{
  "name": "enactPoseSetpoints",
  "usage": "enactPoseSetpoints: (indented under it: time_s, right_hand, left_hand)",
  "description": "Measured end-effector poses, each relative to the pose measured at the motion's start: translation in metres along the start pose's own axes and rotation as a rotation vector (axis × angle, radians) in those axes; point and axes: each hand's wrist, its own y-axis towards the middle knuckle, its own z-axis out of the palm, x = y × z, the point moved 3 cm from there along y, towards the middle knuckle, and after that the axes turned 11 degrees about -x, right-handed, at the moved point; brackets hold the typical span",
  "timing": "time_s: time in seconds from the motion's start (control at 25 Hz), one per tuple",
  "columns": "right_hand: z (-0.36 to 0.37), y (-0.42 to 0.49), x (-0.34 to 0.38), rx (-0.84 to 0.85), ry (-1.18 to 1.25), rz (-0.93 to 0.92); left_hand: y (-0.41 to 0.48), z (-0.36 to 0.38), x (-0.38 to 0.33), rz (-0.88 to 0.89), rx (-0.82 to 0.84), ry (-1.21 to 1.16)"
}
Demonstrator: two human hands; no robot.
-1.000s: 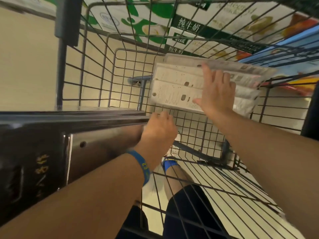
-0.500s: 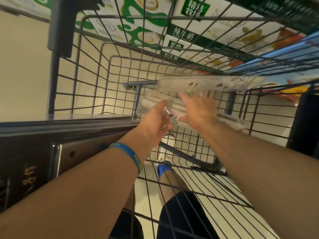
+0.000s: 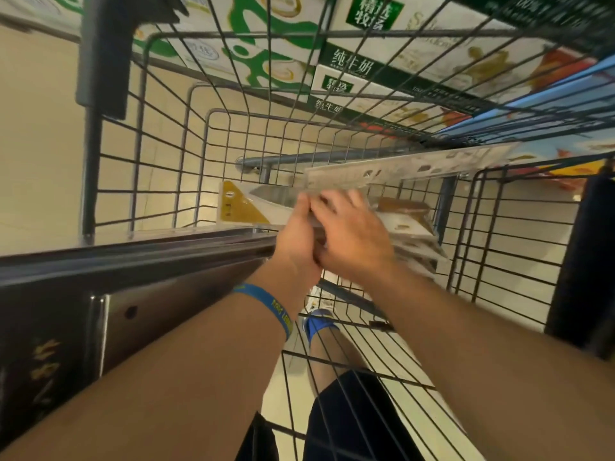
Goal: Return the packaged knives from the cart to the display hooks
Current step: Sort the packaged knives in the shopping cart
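Note:
Several packaged knives lie stacked in the wire cart (image 3: 186, 154). One package (image 3: 399, 169) is tilted up on edge, its printed back showing. Below it lies a knife package (image 3: 243, 204) with a gold corner and a steel blade, and more packages (image 3: 412, 234) sit lower right. My left hand (image 3: 296, 237), with a blue wristband, pinches the near edge of the stack. My right hand (image 3: 352, 234) lies over the packages beside it, fingers curled at the tilted package's lower edge; its grip is hidden.
A dark metal cart handle bar (image 3: 133, 257) crosses at the left. Milk cartons (image 3: 339, 61) are stacked beyond the cart's far side. A dark post (image 3: 585, 261) stands at the right. My legs and a blue shoe (image 3: 319, 324) show through the wire floor.
Both hands have come together at the stack. The top package has tipped up further, uncovering the gold-cornered knife package beneath.

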Motion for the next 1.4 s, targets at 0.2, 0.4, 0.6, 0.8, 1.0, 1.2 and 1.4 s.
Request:
enactPoseSetpoints:
  time_s: [0.2, 0.4, 0.6, 0.8, 1.0, 1.2, 1.4]
  right_hand:
    - [-0.045, 0.055, -0.064, -0.232, -0.067, 0.252]
    - [-0.037, 0.066, -0.07, -0.203, -0.445, 0.225]
    - [-0.04, 0.056, -0.039, -0.263, -0.307, 0.059]
    - [-0.027, 0.044, 0.024, -0.309, -0.131, 0.201]
    - [-0.008, 0.04, 0.022, -0.181, 0.219, 0.265]
    - [0.012, -0.002, -0.041, -0.505, 0.57, 1.079]
    - [0.043, -0.035, -0.074, -0.427, 1.143, 1.83]
  left_hand:
    - [0.006, -0.005, -0.012, 0.002, -0.094, -0.043]
    - [0.011, -0.007, -0.009, -0.001, -0.081, -0.079]
    - [0.01, -0.001, -0.013, 0.051, -0.007, -0.077]
    - [0.018, 0.015, -0.027, -0.014, 0.223, -0.31]
    - [0.027, 0.019, -0.031, -0.007, 0.243, -0.439]
    - [0.032, 0.027, -0.029, 0.092, -0.175, -0.13]
    - [0.027, 0.035, -0.027, 0.154, -0.129, 0.059]
